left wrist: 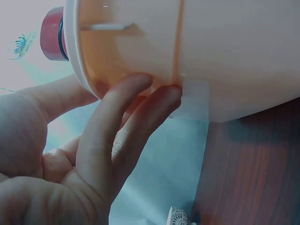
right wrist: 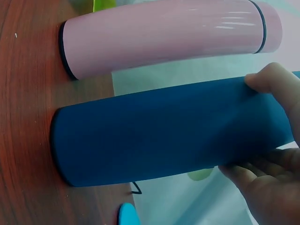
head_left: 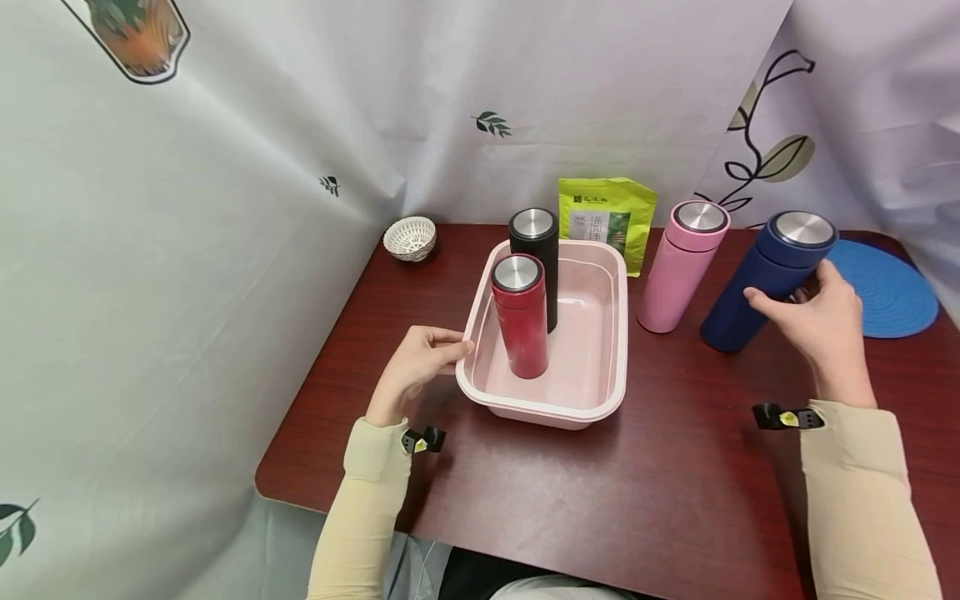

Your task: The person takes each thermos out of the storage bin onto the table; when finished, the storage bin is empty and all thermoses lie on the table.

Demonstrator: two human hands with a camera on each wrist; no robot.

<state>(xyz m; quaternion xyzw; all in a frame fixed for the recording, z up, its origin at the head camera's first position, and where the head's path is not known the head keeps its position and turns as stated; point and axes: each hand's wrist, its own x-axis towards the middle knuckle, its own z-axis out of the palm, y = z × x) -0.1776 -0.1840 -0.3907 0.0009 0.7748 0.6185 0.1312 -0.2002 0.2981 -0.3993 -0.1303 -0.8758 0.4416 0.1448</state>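
My right hand (head_left: 821, 321) grips a navy blue thermos (head_left: 765, 287) around its upper body, thumb on one side and fingers on the other. In the right wrist view the blue thermos (right wrist: 159, 136) stands with its base at the wooden table top. Beside it is a pink thermos (head_left: 682, 271), upright and untouched. With the thumb over the rim and fingers against the outer wall, my left hand (head_left: 423, 367) pinches the left side of a pale pink plastic basin (head_left: 588, 350). Inside the basin stand a red thermos (head_left: 522, 329) and, behind it, a black thermos (head_left: 536, 242).
A green pouch (head_left: 609, 218) leans at the back behind the basin. A small white woven basket (head_left: 410, 239) sits at the back left corner. To the right lies a round blue placemat (head_left: 892, 292). Printed cloth (head_left: 247, 250) hangs along the table's (head_left: 675, 492) left and back edges.
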